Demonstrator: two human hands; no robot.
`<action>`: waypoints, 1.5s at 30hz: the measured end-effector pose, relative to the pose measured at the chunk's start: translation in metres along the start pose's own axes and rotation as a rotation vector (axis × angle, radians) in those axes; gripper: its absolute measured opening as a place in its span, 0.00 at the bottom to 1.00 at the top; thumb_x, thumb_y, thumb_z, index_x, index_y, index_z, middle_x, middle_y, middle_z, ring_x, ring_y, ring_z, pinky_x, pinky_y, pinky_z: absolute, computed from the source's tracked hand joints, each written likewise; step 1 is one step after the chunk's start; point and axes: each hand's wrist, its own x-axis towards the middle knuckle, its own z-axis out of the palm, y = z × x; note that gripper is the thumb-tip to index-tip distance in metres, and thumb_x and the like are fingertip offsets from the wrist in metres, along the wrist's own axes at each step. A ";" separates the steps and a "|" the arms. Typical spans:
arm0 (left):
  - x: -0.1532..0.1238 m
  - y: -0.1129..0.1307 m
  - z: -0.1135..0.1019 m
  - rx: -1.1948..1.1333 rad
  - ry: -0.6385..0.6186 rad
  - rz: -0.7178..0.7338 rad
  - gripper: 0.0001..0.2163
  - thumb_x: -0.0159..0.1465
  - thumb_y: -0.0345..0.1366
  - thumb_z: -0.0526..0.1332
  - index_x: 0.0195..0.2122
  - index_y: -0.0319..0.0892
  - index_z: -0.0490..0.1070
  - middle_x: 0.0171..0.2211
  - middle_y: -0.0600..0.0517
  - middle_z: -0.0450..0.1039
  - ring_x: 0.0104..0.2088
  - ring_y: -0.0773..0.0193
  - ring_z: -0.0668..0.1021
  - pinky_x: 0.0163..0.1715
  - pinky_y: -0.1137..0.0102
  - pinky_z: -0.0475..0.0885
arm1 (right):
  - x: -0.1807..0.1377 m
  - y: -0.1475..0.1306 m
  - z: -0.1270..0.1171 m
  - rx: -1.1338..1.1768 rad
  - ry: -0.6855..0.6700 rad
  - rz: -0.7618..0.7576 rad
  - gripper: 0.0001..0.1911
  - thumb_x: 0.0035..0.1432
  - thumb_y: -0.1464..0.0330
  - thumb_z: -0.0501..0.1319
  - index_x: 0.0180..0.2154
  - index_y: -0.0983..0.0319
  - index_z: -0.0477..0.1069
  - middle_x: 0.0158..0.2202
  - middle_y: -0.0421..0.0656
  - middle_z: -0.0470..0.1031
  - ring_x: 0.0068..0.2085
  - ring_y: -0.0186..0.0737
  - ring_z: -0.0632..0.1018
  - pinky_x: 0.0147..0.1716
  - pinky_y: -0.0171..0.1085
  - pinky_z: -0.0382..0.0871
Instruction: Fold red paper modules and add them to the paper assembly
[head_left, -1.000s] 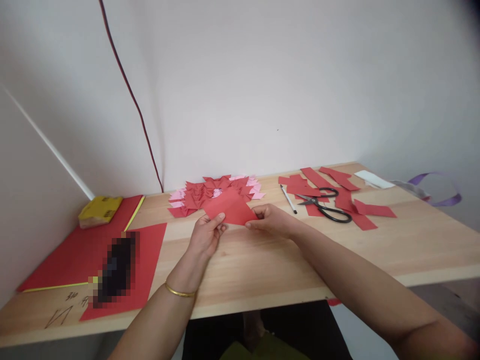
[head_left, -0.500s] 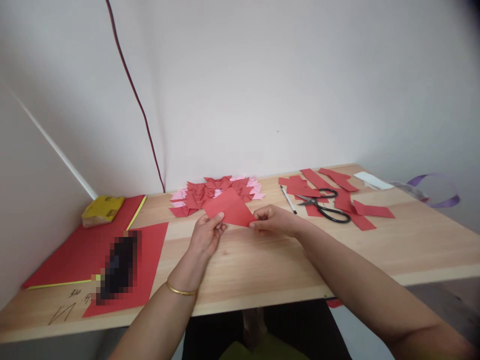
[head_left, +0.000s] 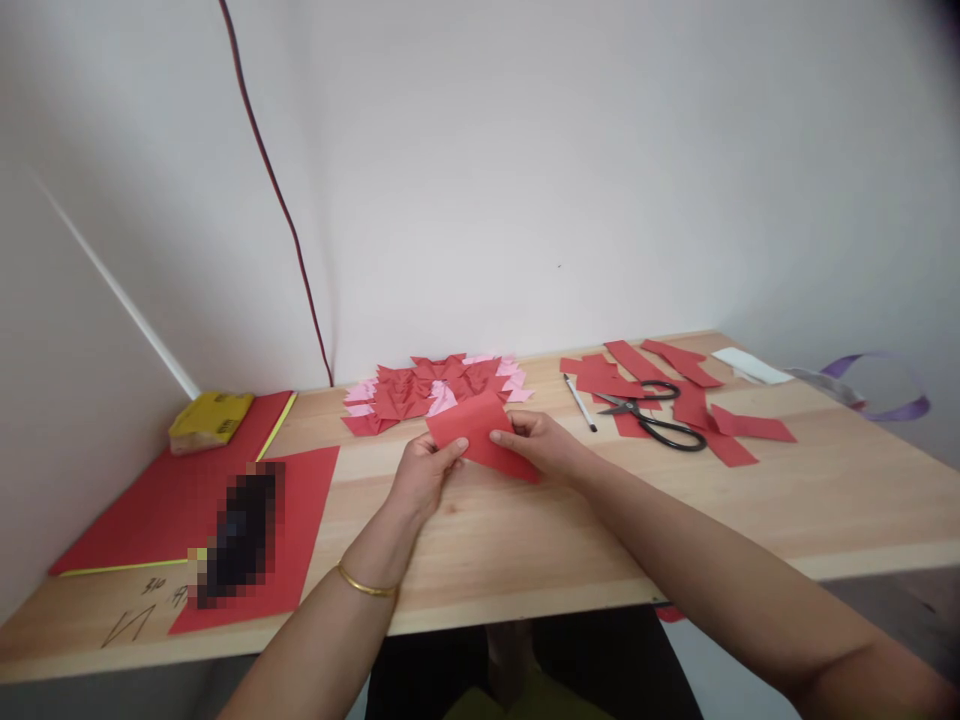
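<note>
I hold a small red paper sheet (head_left: pixel 474 428) just above the wooden table (head_left: pixel 525 530) between both hands. My left hand (head_left: pixel 421 476) pinches its near left corner. My right hand (head_left: pixel 541 446) grips its right side with fingers curled over the top edge. Right behind the sheet lies a heap of several folded red and pink paper pieces (head_left: pixel 435 388).
Black scissors (head_left: pixel 652 415) lie on red paper strips (head_left: pixel 739 428) at the right, with a white pen (head_left: pixel 579 402) beside them. Large red sheets (head_left: pixel 161 495), a yellow packet (head_left: pixel 210 418) and a blurred dark object (head_left: pixel 240 530) are at the left. A purple ribbon (head_left: pixel 885 385) hangs off the far right.
The red sheet has turned and come a little nearer to me; my right hand has slid from its right corner onto its upper right edge. My left hand keeps its pinch.
</note>
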 end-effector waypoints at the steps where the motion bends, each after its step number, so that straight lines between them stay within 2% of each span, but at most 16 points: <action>1: 0.000 0.000 0.000 0.003 -0.010 -0.001 0.16 0.43 0.36 0.72 0.33 0.37 0.76 0.28 0.51 0.75 0.23 0.72 0.70 0.26 0.73 0.65 | 0.000 0.000 -0.001 0.015 -0.008 0.009 0.14 0.48 0.57 0.65 0.34 0.61 0.74 0.36 0.43 0.77 0.36 0.42 0.77 0.34 0.38 0.70; 4: -0.002 0.003 0.001 0.013 -0.040 0.001 0.14 0.43 0.37 0.72 0.30 0.36 0.76 0.24 0.53 0.73 0.21 0.74 0.67 0.25 0.73 0.64 | -0.001 -0.002 -0.006 0.055 -0.025 -0.003 0.16 0.48 0.58 0.66 0.35 0.62 0.74 0.37 0.43 0.77 0.36 0.41 0.77 0.37 0.39 0.71; 9: -0.002 0.006 0.000 0.030 -0.007 0.020 0.13 0.45 0.36 0.71 0.30 0.36 0.76 0.23 0.53 0.72 0.21 0.74 0.66 0.25 0.75 0.63 | -0.002 -0.006 -0.010 0.018 -0.052 -0.008 0.17 0.47 0.58 0.66 0.37 0.62 0.74 0.40 0.44 0.77 0.40 0.43 0.77 0.39 0.40 0.71; 13: -0.001 0.002 -0.002 0.082 -0.036 0.022 0.13 0.46 0.37 0.71 0.30 0.35 0.76 0.23 0.53 0.72 0.21 0.73 0.67 0.25 0.74 0.63 | -0.001 -0.004 -0.006 0.033 -0.004 -0.012 0.20 0.47 0.60 0.67 0.42 0.61 0.73 0.43 0.45 0.77 0.42 0.44 0.77 0.41 0.40 0.71; 16: 0.000 0.000 -0.004 0.100 -0.050 0.002 0.13 0.46 0.38 0.71 0.30 0.35 0.76 0.24 0.52 0.72 0.21 0.73 0.67 0.25 0.74 0.63 | 0.001 -0.001 -0.004 0.043 0.015 0.004 0.20 0.47 0.59 0.67 0.41 0.62 0.73 0.42 0.45 0.78 0.40 0.44 0.78 0.40 0.41 0.71; 22: 0.000 0.004 -0.006 0.070 -0.091 -0.033 0.11 0.47 0.38 0.70 0.26 0.35 0.74 0.20 0.54 0.68 0.21 0.74 0.66 0.25 0.74 0.63 | -0.002 -0.006 -0.010 0.080 -0.084 0.039 0.19 0.49 0.59 0.66 0.41 0.63 0.74 0.40 0.46 0.78 0.40 0.43 0.78 0.42 0.42 0.71; 27: -0.001 0.007 -0.005 0.019 -0.072 -0.010 0.11 0.48 0.36 0.70 0.28 0.35 0.75 0.22 0.54 0.70 0.21 0.75 0.66 0.25 0.75 0.63 | -0.006 -0.015 -0.015 -0.011 -0.128 0.050 0.19 0.46 0.60 0.68 0.40 0.64 0.74 0.42 0.46 0.77 0.42 0.43 0.77 0.42 0.42 0.70; 33: -0.005 0.010 0.000 -0.059 -0.092 -0.041 0.11 0.47 0.36 0.70 0.29 0.37 0.74 0.21 0.55 0.69 0.22 0.73 0.68 0.27 0.74 0.66 | -0.003 -0.013 -0.011 0.021 -0.102 -0.005 0.19 0.47 0.60 0.67 0.39 0.65 0.74 0.42 0.48 0.77 0.41 0.43 0.77 0.42 0.42 0.70; 37: -0.005 0.006 0.002 0.006 -0.052 -0.010 0.11 0.46 0.36 0.71 0.27 0.36 0.74 0.21 0.54 0.70 0.21 0.73 0.68 0.26 0.74 0.65 | -0.001 -0.008 -0.008 0.032 -0.099 -0.025 0.20 0.48 0.61 0.66 0.43 0.63 0.73 0.45 0.48 0.76 0.43 0.43 0.77 0.44 0.42 0.70; 40: -0.003 0.003 0.001 0.059 -0.042 0.002 0.10 0.46 0.36 0.71 0.25 0.35 0.73 0.20 0.54 0.70 0.21 0.73 0.68 0.25 0.74 0.64 | 0.000 -0.005 -0.009 0.040 -0.062 -0.032 0.20 0.49 0.61 0.66 0.43 0.62 0.73 0.44 0.47 0.76 0.42 0.43 0.77 0.41 0.41 0.71; 45: -0.002 0.003 -0.001 0.061 -0.066 0.021 0.12 0.46 0.35 0.70 0.32 0.37 0.75 0.24 0.53 0.72 0.22 0.73 0.69 0.26 0.74 0.64 | 0.000 -0.004 -0.011 0.060 -0.051 -0.042 0.19 0.50 0.61 0.66 0.42 0.63 0.73 0.41 0.47 0.78 0.40 0.42 0.78 0.39 0.40 0.71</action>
